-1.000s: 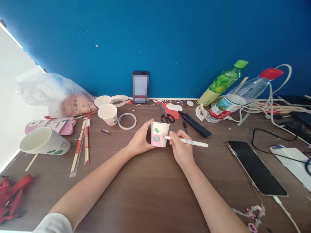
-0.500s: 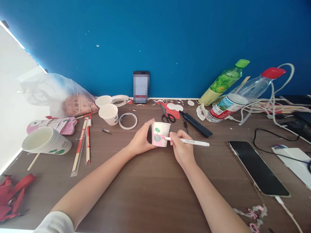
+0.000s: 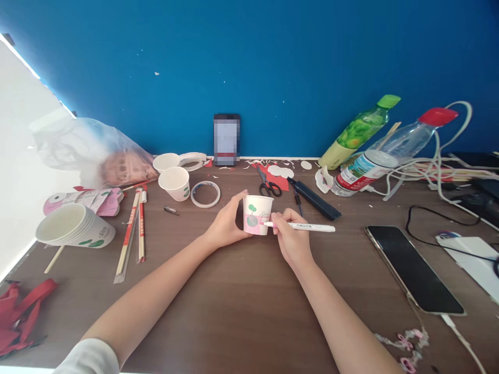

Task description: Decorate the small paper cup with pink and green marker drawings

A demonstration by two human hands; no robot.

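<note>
The dark brown tabletop (image 3: 234, 306) stretches before me, white paper scraps (image 3: 306, 165) dotting its far edge. On my left lie red straps (image 3: 29, 317), a stack of paper cups (image 3: 83, 231) on its side and wrapped chopsticks (image 3: 128, 236); farther in, a ring of tape (image 3: 205, 205). Scissors (image 3: 265, 182) rest toward the back; on my right, a dark-screened phone (image 3: 415, 270) lies flat, cable (image 3: 460, 335) attached.

both hands (image 3: 226, 223) (image 3: 293, 238) grip (forearms (image 3: 156, 285) (image 3: 335, 306) angled inward).
</note>
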